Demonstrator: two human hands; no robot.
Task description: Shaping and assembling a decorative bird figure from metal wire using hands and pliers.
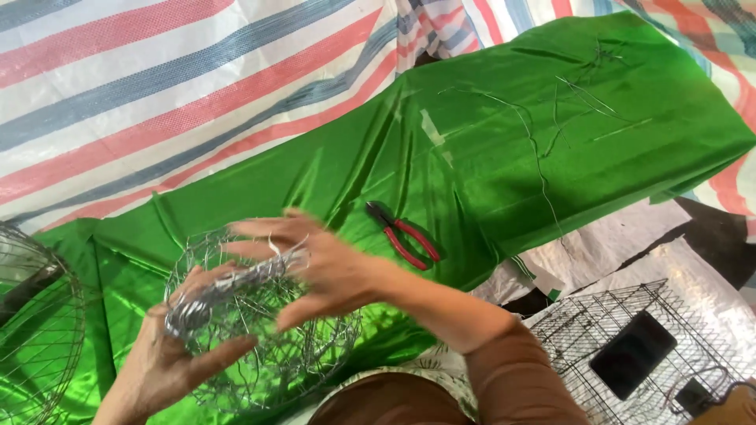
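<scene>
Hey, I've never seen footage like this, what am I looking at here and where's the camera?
There is no machine here. One camera sits on a person's head and looks down at their two bare hands.

The left hand grips a silvery wire bundle from below. The right hand lies over the bundle with fingers spread. Both work above a round wire mesh ball.

Everything lies on a shiny green cloth over a striped tarp. Red-handled pliers rest on the cloth, with loose wire strands farther up. At the left edge is another wire frame. At lower right, a wire cage has a dark phone on top.
</scene>
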